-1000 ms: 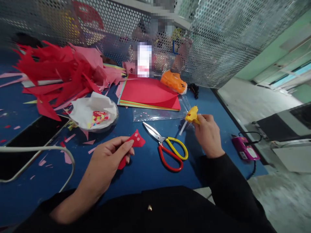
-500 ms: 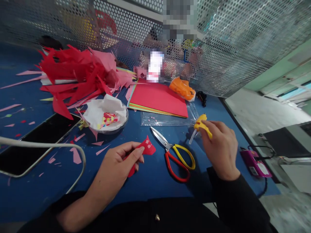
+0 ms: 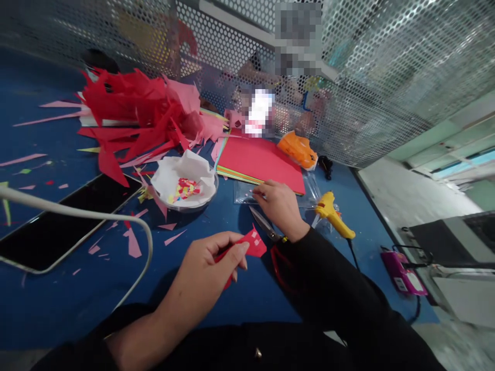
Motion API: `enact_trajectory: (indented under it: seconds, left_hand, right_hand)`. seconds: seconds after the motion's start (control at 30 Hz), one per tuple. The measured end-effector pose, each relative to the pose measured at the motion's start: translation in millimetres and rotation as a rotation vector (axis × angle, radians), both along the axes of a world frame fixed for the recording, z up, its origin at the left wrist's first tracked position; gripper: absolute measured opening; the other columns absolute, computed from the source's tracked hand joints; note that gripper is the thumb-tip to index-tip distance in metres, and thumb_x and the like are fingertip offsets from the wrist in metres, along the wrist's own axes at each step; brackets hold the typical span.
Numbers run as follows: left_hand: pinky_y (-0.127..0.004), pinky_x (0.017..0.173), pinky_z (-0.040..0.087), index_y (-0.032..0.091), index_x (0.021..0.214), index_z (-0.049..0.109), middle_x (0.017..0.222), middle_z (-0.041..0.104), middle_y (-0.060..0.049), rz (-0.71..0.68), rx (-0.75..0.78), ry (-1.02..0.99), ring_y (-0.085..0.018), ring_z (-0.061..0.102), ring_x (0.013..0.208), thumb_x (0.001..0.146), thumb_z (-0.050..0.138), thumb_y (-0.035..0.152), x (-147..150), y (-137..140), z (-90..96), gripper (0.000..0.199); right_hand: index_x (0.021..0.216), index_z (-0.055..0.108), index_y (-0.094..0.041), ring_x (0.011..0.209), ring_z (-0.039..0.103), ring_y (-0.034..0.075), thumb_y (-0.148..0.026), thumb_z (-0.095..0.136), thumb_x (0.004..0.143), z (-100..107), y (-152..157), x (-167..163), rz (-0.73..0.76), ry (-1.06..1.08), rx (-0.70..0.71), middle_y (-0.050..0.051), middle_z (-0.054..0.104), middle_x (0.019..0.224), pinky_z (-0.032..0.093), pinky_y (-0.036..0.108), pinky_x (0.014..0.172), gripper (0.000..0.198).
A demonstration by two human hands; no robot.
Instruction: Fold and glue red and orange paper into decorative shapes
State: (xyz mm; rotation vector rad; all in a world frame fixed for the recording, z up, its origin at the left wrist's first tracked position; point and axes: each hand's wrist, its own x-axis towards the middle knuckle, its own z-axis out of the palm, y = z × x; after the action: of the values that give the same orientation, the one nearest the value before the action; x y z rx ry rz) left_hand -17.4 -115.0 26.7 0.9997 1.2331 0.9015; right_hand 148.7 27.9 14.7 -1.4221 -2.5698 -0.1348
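Note:
Between the thumb and fingers of my left hand (image 3: 212, 268) is a folded red paper piece (image 3: 255, 243) with small pale pink squares on its face. My right hand (image 3: 281, 206) reaches over the clear plastic sleeve (image 3: 242, 193), fingertips drawn together at small pink bits on it; whether a bit is in the pinch is hidden. Under the right wrist lie scissors (image 3: 264, 222), their handles mostly covered by the dark sleeve. To the right, a yellow glue gun (image 3: 334, 216) rests on the table, its nozzle pointing toward me.
A paper-lined bowl (image 3: 209, 198) holds coloured paper bits. Behind it are red and pink paper scraps (image 3: 135, 105) and a stack of coloured paper (image 3: 266, 159). A white cable (image 3: 96, 214) crosses a dark tablet (image 3: 62, 226). Along the back stands a perforated metal screen (image 3: 228, 51).
My right hand has let go of the glue gun, now on the table, and moved left over the plastic sleeve. The left hand still holds the red paper piece; the view has shifted slightly.

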Motion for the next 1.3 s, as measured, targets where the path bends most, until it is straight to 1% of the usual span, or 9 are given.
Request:
enact_trajectory:
  seconds: [0.17, 0.4, 0.53, 0.7, 0.87, 1.03, 1.13, 1.23, 1.3]
  left_hand:
    - [-0.022, 0.05, 0.036, 0.018, 0.073, 0.066, 0.058, 0.057, 0.001, -0.021, 0.001, 0.003, -0.01, 0.049, 0.05, 0.086, 0.055, 0.047, -0.1, -1.4, 1.9, 0.034]
    - [-0.022, 0.05, 0.035, 0.019, 0.074, 0.066, 0.057, 0.055, 0.002, -0.015, 0.013, -0.005, -0.01, 0.049, 0.049, 0.087, 0.056, 0.047, -0.8, -1.7, 0.1, 0.033]
    - [-0.023, 0.05, 0.036, 0.019, 0.076, 0.067, 0.058, 0.057, 0.002, -0.022, 0.03, 0.006, -0.01, 0.049, 0.05, 0.087, 0.056, 0.048, -0.9, -2.1, -1.2, 0.033]
    - [-0.023, 0.051, 0.037, 0.019, 0.076, 0.066, 0.06, 0.057, 0.002, -0.015, 0.019, -0.003, -0.01, 0.049, 0.05, 0.087, 0.056, 0.048, 0.3, -1.9, -0.9, 0.033]
    - [-0.024, 0.05, 0.036, 0.019, 0.078, 0.067, 0.06, 0.058, 0.001, -0.014, 0.006, 0.005, -0.01, 0.048, 0.049, 0.086, 0.056, 0.049, 0.7, -1.8, -0.6, 0.034]
    - [-0.023, 0.05, 0.036, 0.019, 0.076, 0.066, 0.058, 0.056, 0.002, -0.005, -0.009, 0.002, -0.01, 0.047, 0.048, 0.086, 0.056, 0.049, -0.5, -1.3, 0.0, 0.034]
    - [-0.022, 0.05, 0.036, 0.019, 0.075, 0.065, 0.059, 0.056, 0.002, 0.01, -0.001, -0.009, -0.01, 0.048, 0.049, 0.086, 0.057, 0.048, -0.7, -1.5, -0.2, 0.032]
    - [-0.021, 0.05, 0.037, 0.019, 0.073, 0.065, 0.061, 0.058, 0.002, 0.038, 0.019, -0.012, -0.009, 0.05, 0.05, 0.087, 0.058, 0.045, -0.6, -1.2, 0.5, 0.03]
    - [-0.02, 0.049, 0.037, 0.019, 0.075, 0.066, 0.062, 0.059, 0.002, 0.053, 0.029, -0.008, -0.009, 0.051, 0.051, 0.087, 0.06, 0.045, -0.6, -0.7, 1.6, 0.03]
  right_hand:
    - [0.09, 0.077, -0.019, 0.081, 0.065, 0.02, -0.026, 0.06, 0.097, -6.5, 1.4, -7.5, 0.063, -0.073, 0.0, 0.007, 0.075, 0.092, 0.036, 0.032, 0.071, 0.019]
    - [0.085, 0.075, -0.015, 0.078, 0.061, 0.021, -0.021, 0.053, 0.1, -11.7, 2.4, -10.2, 0.109, -0.157, 0.037, 0.01, 0.073, 0.088, 0.033, 0.035, 0.073, 0.028]
    - [0.084, 0.073, -0.014, 0.081, 0.06, 0.022, -0.018, 0.049, 0.101, -15.5, 1.7, -11.7, 0.128, -0.17, 0.063, 0.011, 0.072, 0.088, 0.033, 0.036, 0.075, 0.03]
    - [0.085, 0.072, -0.014, 0.082, 0.059, 0.022, -0.016, 0.051, 0.098, -18.0, 1.8, -12.9, 0.122, -0.127, 0.067, 0.012, 0.071, 0.089, 0.033, 0.036, 0.076, 0.025]
    - [0.084, 0.072, -0.014, 0.082, 0.06, 0.023, -0.017, 0.051, 0.096, -20.3, 3.9, -10.0, 0.061, 0.031, 0.044, 0.012, 0.072, 0.088, 0.034, 0.036, 0.077, 0.024]
    - [0.083, 0.071, -0.017, 0.083, 0.063, 0.021, -0.016, 0.056, 0.089, -16.0, 4.0, -4.9, -0.024, 0.306, -0.016, 0.008, 0.071, 0.087, 0.04, 0.035, 0.08, 0.016]
    - [0.079, 0.07, -0.017, 0.076, 0.063, 0.016, -0.017, 0.059, 0.086, -8.4, -1.2, -2.4, -0.052, 0.486, -0.115, 0.005, 0.072, 0.083, 0.045, 0.03, 0.074, 0.013]
    - [0.079, 0.07, -0.018, 0.067, 0.062, 0.013, -0.026, 0.058, 0.088, 1.2, -12.6, -1.2, -0.06, 0.621, -0.225, 0.002, 0.071, 0.075, 0.047, 0.027, 0.065, 0.017]
    - [0.078, 0.07, -0.018, 0.062, 0.059, 0.013, -0.032, 0.06, 0.087, 7.9, -22.7, -1.2, -0.074, 0.758, -0.345, 0.0, 0.069, 0.069, 0.046, 0.026, 0.061, 0.019]
